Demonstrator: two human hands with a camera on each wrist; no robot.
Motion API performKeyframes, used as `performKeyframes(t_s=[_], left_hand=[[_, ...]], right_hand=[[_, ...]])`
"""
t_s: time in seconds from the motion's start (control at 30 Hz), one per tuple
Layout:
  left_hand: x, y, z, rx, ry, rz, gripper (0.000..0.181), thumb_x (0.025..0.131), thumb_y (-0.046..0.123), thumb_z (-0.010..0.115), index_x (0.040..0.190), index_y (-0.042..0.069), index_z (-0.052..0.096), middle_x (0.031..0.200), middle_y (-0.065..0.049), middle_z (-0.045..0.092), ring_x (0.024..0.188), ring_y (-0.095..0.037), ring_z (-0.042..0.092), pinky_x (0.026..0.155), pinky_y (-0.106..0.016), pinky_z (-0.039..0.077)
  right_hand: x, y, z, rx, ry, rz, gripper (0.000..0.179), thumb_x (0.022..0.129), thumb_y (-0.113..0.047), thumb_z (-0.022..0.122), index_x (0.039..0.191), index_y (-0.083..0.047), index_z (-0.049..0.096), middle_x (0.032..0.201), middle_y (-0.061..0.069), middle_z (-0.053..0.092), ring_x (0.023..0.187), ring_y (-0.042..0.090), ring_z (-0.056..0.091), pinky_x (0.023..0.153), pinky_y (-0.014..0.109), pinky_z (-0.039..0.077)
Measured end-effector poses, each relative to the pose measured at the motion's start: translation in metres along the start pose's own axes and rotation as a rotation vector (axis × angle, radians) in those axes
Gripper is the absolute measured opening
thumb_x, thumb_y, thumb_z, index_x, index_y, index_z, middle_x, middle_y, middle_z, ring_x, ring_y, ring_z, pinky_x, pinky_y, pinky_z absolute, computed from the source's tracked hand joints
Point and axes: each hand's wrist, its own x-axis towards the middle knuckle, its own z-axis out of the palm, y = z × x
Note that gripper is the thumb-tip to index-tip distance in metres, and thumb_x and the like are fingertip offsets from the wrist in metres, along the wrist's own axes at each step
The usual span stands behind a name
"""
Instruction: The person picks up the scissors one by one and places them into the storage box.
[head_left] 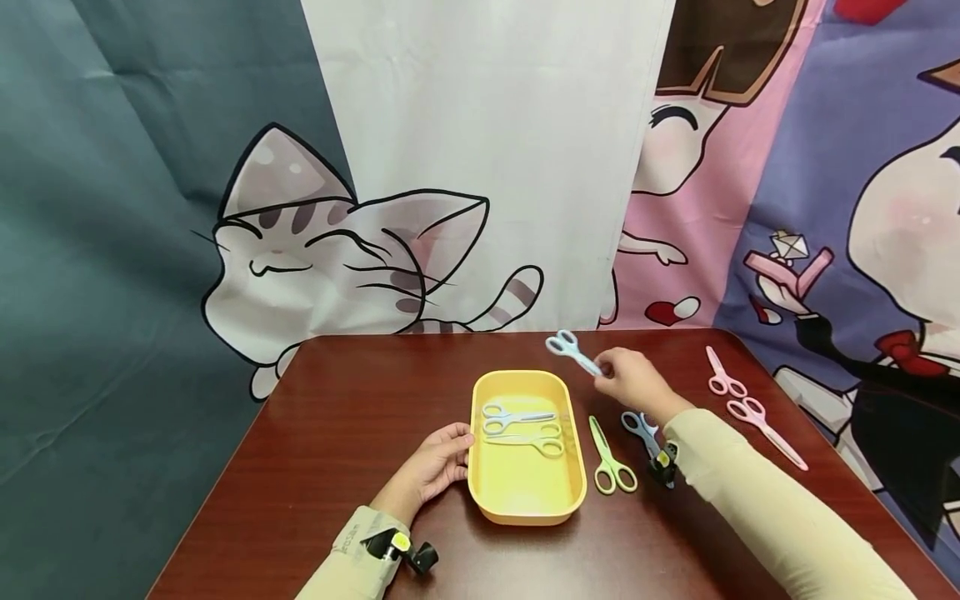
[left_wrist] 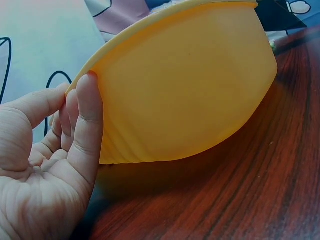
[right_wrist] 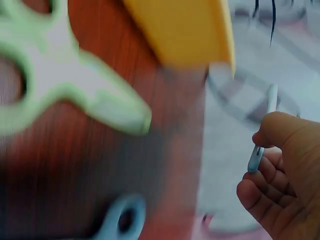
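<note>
My right hand (head_left: 628,379) pinches a pair of light blue scissors (head_left: 572,350) by the blade end, above the table behind the yellow tray's right side. In the right wrist view the scissors (right_wrist: 256,159) sit between thumb and fingers. My left hand (head_left: 438,460) holds the left wall of the yellow tray (head_left: 525,508), thumb at the rim and fingers against the outside, as the left wrist view shows. Inside the tray lie blue scissors (head_left: 498,423) and green scissors (head_left: 553,447), handles pointing opposite ways.
Green scissors (head_left: 615,475) lie just right of the tray. Blue scissors (head_left: 637,427) are partly hidden under my right wrist. Two pink pairs lie near the right edge, the upper pink scissors (head_left: 722,382) and the lower pink scissors (head_left: 765,427). A printed curtain (head_left: 487,125) hangs behind the table.
</note>
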Motion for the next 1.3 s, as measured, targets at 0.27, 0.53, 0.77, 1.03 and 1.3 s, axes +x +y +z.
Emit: performKeyframes(t_s=[0.27, 0.53, 0.77, 1.03, 1.3], left_hand=[[0.0, -0.005, 0.001, -0.008, 0.009, -0.017, 0.01, 0.107, 0.004, 0.044, 0.103, 0.01, 0.051, 0.083, -0.001, 0.064, 0.064, -0.009, 0.062, 0.057, -0.023, 0.057], [0.001, -0.008, 0.002, 0.011, -0.005, 0.001, 0.012, 0.106, 0.006, 0.045, 0.101, 0.012, 0.054, 0.085, 0.0, 0.063, 0.066, -0.008, 0.063, 0.057, -0.022, 0.056], [-0.001, -0.007, 0.002, 0.011, -0.003, 0.0, 0.011, 0.106, 0.006, 0.045, 0.102, 0.012, 0.052, 0.086, 0.0, 0.063, 0.066, -0.007, 0.062, 0.058, -0.021, 0.056], [0.0, -0.005, 0.001, 0.01, 0.006, -0.004, 0.008, 0.106, 0.007, 0.047, 0.102, 0.011, 0.053, 0.086, -0.001, 0.064, 0.066, -0.008, 0.062, 0.057, -0.021, 0.056], [0.002, -0.003, 0.0, 0.022, 0.022, 0.003, 0.005, 0.105, 0.007, 0.049, 0.103, 0.01, 0.052, 0.086, -0.002, 0.064, 0.065, -0.008, 0.061, 0.056, -0.022, 0.056]], right_hand=[[-0.022, -0.063, 0.011, -0.07, -0.157, -0.283, 0.014, 0.081, -0.01, 0.075, 0.094, -0.011, 0.07, 0.082, -0.006, 0.056, 0.07, 0.008, 0.05, 0.06, 0.024, 0.046], [-0.04, -0.091, 0.022, -0.163, -0.325, -0.479, 0.019, 0.08, -0.014, 0.082, 0.089, -0.012, 0.066, 0.083, -0.006, 0.054, 0.066, 0.007, 0.047, 0.06, 0.023, 0.046], [-0.047, -0.102, 0.033, -0.239, -0.366, -0.542, 0.017, 0.077, -0.013, 0.081, 0.082, -0.016, 0.064, 0.079, -0.009, 0.051, 0.064, 0.006, 0.044, 0.058, 0.02, 0.044], [-0.049, -0.108, 0.047, -0.333, -0.362, -0.583, 0.018, 0.072, -0.012, 0.077, 0.074, -0.017, 0.06, 0.072, -0.009, 0.046, 0.061, 0.008, 0.041, 0.056, 0.024, 0.04], [-0.052, -0.112, 0.055, -0.406, -0.364, -0.532, 0.023, 0.073, -0.012, 0.076, 0.073, -0.018, 0.054, 0.069, -0.007, 0.044, 0.058, 0.011, 0.039, 0.054, 0.029, 0.039]])
